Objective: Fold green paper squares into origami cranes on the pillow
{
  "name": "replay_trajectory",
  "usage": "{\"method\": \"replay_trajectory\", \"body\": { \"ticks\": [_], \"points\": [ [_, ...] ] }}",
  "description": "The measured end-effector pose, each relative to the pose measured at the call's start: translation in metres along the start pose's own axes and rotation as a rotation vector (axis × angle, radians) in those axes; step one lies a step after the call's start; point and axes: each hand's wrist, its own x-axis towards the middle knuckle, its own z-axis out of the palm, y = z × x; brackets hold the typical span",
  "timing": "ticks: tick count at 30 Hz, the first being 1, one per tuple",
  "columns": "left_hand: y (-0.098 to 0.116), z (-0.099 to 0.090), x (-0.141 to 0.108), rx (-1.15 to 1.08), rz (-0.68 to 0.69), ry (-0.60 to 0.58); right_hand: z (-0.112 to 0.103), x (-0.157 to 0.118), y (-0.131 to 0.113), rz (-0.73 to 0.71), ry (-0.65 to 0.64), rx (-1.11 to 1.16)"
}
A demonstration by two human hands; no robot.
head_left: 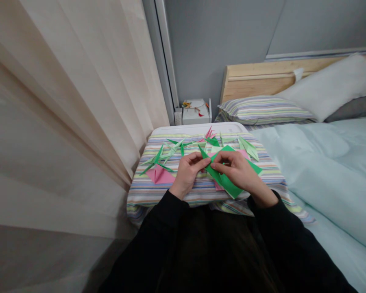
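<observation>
Both hands meet over a small table covered with a striped cloth [149, 191]. A folded piece of green paper [212, 173] is pinched between the thumb and fingers of my left hand [189, 170]. My right hand [236, 169] pinches the same piece close to my left fingertips. Beneath my right hand lies green square paper [253, 165], partly hidden by it. Several folded green and pink paper shapes are spread behind and left of my hands, among them a dark green one [156, 161], a pink one [160, 175] and a pale green one [248, 147].
A beige curtain [79, 81] hangs close on the left. Behind the table stands a white box [197, 116] with small items on top. To the right is a bed with a light blue quilt [329, 162], a striped pillow [265, 110] and a wooden headboard [253, 83].
</observation>
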Motion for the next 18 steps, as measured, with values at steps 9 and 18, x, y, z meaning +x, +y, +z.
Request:
{"method": "replay_trajectory", "body": {
  "ticks": [9,18],
  "points": [
    [-0.001,0.001,0.0,-0.028,0.027,0.045,0.012,-0.003,0.005,-0.036,0.036,-0.04],
    [-0.002,0.003,0.001,-0.082,0.052,0.124,0.013,-0.004,0.009,-0.013,0.073,-0.073]
  ]
}}
